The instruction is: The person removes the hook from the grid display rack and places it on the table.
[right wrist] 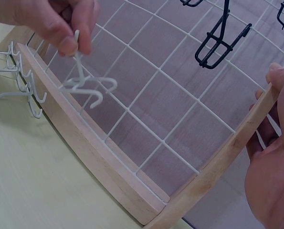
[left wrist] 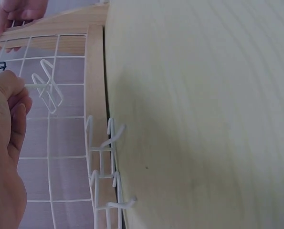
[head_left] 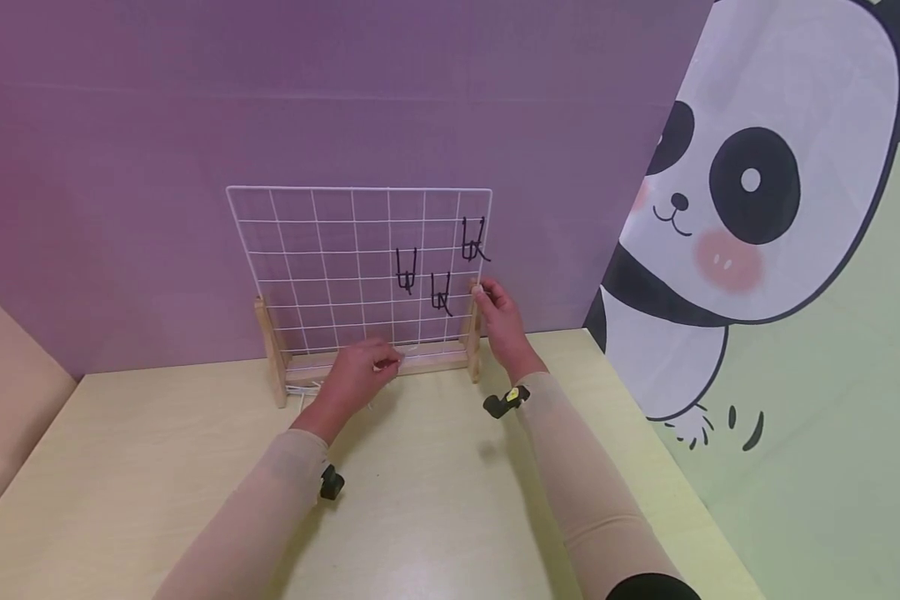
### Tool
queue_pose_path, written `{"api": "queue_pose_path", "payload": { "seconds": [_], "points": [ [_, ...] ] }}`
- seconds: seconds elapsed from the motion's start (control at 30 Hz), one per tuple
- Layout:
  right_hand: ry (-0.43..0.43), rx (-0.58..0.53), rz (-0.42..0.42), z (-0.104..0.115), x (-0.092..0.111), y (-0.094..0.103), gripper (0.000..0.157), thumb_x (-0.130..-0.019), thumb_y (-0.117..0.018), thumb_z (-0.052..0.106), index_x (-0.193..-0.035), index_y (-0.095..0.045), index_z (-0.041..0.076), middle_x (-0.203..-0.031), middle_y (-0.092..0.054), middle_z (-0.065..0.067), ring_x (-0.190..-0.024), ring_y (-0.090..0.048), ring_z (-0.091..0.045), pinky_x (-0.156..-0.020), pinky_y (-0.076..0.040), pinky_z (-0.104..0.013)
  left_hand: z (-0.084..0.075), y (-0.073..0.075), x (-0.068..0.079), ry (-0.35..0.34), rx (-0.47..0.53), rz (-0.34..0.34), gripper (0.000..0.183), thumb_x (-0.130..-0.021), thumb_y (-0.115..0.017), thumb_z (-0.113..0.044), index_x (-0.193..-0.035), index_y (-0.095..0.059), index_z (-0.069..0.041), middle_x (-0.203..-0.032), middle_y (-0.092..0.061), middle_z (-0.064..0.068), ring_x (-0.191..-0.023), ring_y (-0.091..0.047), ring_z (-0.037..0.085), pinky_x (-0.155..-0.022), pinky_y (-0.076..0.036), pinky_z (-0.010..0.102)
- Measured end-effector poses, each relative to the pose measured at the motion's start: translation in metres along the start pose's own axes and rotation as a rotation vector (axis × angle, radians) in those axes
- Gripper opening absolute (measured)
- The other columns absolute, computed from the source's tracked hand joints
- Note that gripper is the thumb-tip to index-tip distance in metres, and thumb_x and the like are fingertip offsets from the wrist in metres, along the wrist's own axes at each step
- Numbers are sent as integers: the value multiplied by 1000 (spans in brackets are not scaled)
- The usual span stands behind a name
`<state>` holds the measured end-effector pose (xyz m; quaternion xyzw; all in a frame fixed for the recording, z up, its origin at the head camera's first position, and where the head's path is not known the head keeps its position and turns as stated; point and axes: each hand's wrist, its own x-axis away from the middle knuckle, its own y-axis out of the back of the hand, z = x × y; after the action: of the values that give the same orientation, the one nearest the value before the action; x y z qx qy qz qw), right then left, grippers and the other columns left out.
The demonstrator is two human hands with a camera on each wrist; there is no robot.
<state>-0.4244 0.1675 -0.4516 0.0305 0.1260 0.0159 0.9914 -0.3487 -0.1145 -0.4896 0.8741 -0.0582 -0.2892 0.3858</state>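
My left hand (head_left: 354, 377) pinches a white wire hook (right wrist: 79, 64) by its stem between thumb and finger. The hook's double prongs point toward the white wire grid (head_left: 390, 221), near its lower part; whether they touch it I cannot tell. My right hand (head_left: 506, 329) holds the right wooden upright (right wrist: 237, 143) of the stand, thumb in front and fingers behind. Three black wire hooks hang on the grid's right half: an upper one (head_left: 472, 250), a middle one (head_left: 407, 281) and a lower one (head_left: 440, 300).
Several more white hooks (left wrist: 102, 149) lean at the wooden base bar (left wrist: 95, 71), toward its left end. The stand is on a pale wooden table (head_left: 420, 483). A purple wall (head_left: 345, 125) rises close behind, and a panda-painted wall (head_left: 810, 375) stands to the right.
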Motion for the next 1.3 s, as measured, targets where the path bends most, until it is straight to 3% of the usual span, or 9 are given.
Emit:
{"api": "queue_pose_path", "payload": {
  "seconds": [0.33, 0.6, 1.3],
  "points": [
    [14, -17, 5, 2, -1, -2, 38, -117, -58, 32, -148, -62, 9, -153, -62, -12, -152, -49, -29, -131, -32, -52, 5, -4, 0, -24, -105, 88, 11, -100, -81, -6, -109, -86, -7, -99, -75, 2, -91, -72, 21, -86, -66, 40],
    [14, -16, 9, 1, -1, 0, 39, -117, -58, 32, -148, -61, 9, -154, -62, -12, -153, -48, -30, -132, -31, -52, 8, -9, 0, -96, -115, 80, 12, -97, -81, -2, -107, -85, -5, -99, -75, 4, -88, -70, 20, -84, -65, 40],
    [22, -33, -6, -2, -3, 1, 37, -117, -59, 29, -147, -62, 8, -152, -63, -14, -150, -51, -30, -131, -33, -52, 8, -17, 0, -47, -164, 150, 11, -98, -81, -2, -109, -85, -2, -105, -78, 8, -96, -73, 26, -92, -64, 43]
  ]
}}
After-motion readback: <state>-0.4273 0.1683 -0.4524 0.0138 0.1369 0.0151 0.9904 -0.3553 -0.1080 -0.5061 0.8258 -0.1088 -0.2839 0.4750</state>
